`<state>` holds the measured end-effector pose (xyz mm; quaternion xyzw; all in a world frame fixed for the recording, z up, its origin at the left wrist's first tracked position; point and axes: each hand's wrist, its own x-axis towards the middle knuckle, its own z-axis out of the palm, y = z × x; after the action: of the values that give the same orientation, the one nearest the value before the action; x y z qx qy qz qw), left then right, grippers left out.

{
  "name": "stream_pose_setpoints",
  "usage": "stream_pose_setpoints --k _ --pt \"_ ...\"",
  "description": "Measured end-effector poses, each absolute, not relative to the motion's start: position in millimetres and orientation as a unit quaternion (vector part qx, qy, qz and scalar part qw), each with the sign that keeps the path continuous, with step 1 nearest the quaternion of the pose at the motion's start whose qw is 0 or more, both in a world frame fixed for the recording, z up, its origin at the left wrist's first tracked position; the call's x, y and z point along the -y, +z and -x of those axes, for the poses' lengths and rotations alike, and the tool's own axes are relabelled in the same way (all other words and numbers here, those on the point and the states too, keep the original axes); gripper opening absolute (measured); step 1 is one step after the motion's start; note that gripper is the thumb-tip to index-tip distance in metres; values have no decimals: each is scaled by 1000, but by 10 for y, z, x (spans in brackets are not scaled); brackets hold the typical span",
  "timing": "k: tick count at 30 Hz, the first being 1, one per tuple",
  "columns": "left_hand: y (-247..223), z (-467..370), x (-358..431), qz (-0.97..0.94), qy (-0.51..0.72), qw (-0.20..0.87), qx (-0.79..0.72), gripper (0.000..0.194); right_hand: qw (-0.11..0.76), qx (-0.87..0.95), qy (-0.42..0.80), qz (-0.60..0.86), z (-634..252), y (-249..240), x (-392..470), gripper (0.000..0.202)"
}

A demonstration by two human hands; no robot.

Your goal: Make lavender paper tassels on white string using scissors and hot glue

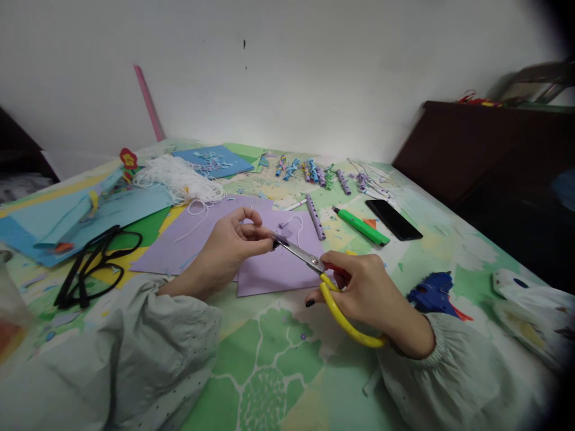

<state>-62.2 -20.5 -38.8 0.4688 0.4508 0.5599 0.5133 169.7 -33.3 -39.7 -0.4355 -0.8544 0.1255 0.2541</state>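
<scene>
My right hand [366, 287] is closed round the yellow handles of a pair of scissors [341, 317], whose blades point left and away from me. The tips reach the fingers of my left hand [233, 242]. Thumb and fingers there are pinched together on a small purple piece [282, 238], mostly hidden by fingers and blades. Beneath both hands lie flat purple sheets [283, 272]. A short white string [300, 226] curls just beyond the blades. Past it lies a purple tube with holes [315, 216].
A green utility knife [362, 226] and black phone [394, 219] lie to the right, near a blue glue gun [431, 292]. Black glasses [92, 263], white yarn [177, 179] and blue sheets [90, 224] are left. Several decorated tubes [312, 170] line the back.
</scene>
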Motion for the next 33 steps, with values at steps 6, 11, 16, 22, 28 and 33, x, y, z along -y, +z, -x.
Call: stream_pose_setpoints --k 6,11,16,22,28,33 --pt "-370 626 215 -472 556 511 -455 41 254 853 130 437 -1688 -392 336 23" --pt "-377 629 210 -471 564 508 -450 41 252 854 130 436 -1688 -384 339 23" --pt "-380 629 197 -468 562 508 -455 41 255 854 133 434 -1692 -386 346 23" --pt "-364 623 208 -449 570 519 -452 44 260 850 144 435 -1691 -401 339 23" --pt "-336 611 231 -419 565 559 -439 41 256 844 182 436 -1684 -370 330 23" --pt "-326 636 226 -375 537 633 -413 38 229 825 280 433 -1694 -343 308 28"
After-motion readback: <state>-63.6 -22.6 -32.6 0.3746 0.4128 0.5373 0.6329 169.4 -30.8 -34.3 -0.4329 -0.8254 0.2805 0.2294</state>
